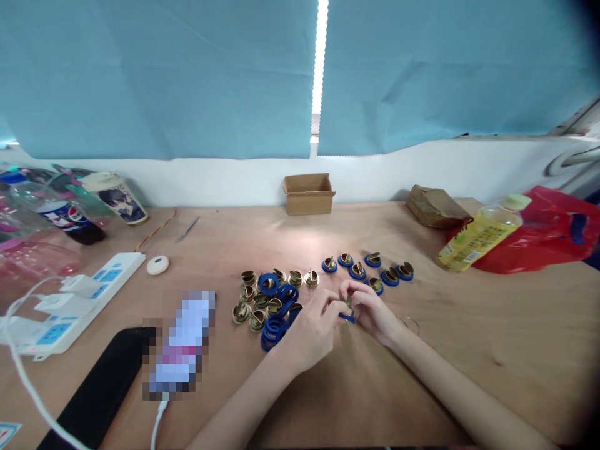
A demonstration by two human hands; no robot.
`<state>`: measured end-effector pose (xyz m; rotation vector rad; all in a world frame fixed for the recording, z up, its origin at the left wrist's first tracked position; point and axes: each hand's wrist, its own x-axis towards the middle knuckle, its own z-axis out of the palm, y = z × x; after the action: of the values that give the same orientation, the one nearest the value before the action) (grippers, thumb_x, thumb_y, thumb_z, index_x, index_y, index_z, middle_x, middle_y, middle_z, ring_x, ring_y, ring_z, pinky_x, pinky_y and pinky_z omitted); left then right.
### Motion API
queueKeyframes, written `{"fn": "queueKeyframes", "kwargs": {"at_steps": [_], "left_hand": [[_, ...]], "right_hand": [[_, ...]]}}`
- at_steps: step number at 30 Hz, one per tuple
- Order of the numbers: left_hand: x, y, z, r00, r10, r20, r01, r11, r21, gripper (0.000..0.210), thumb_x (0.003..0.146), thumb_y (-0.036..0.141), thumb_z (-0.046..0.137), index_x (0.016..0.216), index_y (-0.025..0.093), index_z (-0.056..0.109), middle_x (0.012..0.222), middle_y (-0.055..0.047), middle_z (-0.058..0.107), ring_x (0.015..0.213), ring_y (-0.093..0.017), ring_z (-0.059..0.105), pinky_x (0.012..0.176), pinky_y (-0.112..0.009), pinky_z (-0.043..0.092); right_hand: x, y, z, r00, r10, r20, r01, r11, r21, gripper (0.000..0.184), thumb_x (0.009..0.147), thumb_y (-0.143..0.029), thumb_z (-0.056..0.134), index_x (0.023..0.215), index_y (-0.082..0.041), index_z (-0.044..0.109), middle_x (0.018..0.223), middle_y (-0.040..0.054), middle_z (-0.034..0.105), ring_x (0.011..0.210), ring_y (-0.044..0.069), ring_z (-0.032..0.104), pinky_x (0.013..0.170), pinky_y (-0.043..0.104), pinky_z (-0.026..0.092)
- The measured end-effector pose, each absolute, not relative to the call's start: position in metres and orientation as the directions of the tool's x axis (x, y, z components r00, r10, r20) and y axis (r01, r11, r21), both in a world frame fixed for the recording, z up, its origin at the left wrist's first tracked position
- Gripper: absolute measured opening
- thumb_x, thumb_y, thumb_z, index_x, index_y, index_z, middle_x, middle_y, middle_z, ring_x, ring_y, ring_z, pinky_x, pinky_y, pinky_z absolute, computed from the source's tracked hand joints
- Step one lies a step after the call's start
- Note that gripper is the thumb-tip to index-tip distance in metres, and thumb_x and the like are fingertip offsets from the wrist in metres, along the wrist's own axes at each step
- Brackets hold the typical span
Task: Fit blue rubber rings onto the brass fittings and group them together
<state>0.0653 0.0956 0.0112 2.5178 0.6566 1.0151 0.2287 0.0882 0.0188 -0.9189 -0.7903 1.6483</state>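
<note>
Between the fingertips of my left hand (312, 331) and my right hand (375, 312) is a small brass-coloured metal fitting with a blue ring (347, 318) around its base. Both hands pinch it, and the fingers cover much of it. Left of my left hand lies a pile of round brass fittings (257, 320) without rings. Mixed in beside them are several loose blue rings (272, 331), some partly behind that hand. Beyond my right hand sit several fittings with blue rings (357, 270) on them, their clips standing up.
A small open cardboard box (309, 203) stands against the wall. At left are a power strip (89, 303), a pixelated phone (184, 344), a black case (100, 387), a cola bottle (70, 219) and a cup (122, 203). A yellow-labelled bottle (482, 234) and red bag (544, 240) lie at right.
</note>
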Motion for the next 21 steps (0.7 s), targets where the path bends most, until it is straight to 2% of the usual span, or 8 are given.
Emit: {"fn": "queueKeyframes", "kwargs": {"at_steps": [9, 15, 21], "left_hand": [[0.0658, 0.0924, 0.015, 0.655, 0.517, 0.551, 0.333, -0.852, 0.403, 0.026, 0.087, 0.004, 0.042, 0.106, 0.018, 0.053, 0.098, -0.008, 0.052, 0.081, -0.017, 0.056, 0.071, -0.03, 0.054], [0.0665, 0.0921, 0.019, 0.64, 0.532, 0.554, 0.31, -0.839, 0.448, 0.012, 0.086, 0.014, 0.053, 0.097, 0.018, 0.056, 0.1, -0.008, 0.052, 0.079, -0.016, 0.056, 0.07, -0.029, 0.054], [0.0664, 0.0945, 0.0137, 0.64, 0.504, 0.581, 0.321, -0.861, 0.393, 0.017, 0.087, 0.007, 0.048, 0.097, 0.017, 0.056, 0.097, -0.007, 0.051, 0.074, -0.013, 0.053, 0.066, -0.025, 0.053]], "right_hand": [[0.229, 0.088, 0.0201, -0.139, 0.976, -0.167, -0.438, -0.212, -0.874, 0.01, 0.055, -0.011, 0.052, 0.062, -0.018, 0.056, 0.055, -0.0037, 0.048, 0.051, 0.01, 0.042, 0.046, 0.021, 0.026], [0.2279, 0.0882, 0.0217, -0.106, 0.98, -0.167, -0.412, -0.196, -0.89, 0.006, 0.056, -0.013, 0.054, 0.06, -0.017, 0.056, 0.054, -0.0039, 0.047, 0.049, 0.009, 0.038, 0.045, 0.021, 0.024], [0.2273, 0.0886, 0.0185, -0.128, 0.974, -0.188, -0.416, -0.225, -0.881, 0.008, 0.055, -0.012, 0.053, 0.061, -0.017, 0.057, 0.054, -0.0041, 0.048, 0.05, 0.009, 0.039, 0.044, 0.021, 0.024]]}}
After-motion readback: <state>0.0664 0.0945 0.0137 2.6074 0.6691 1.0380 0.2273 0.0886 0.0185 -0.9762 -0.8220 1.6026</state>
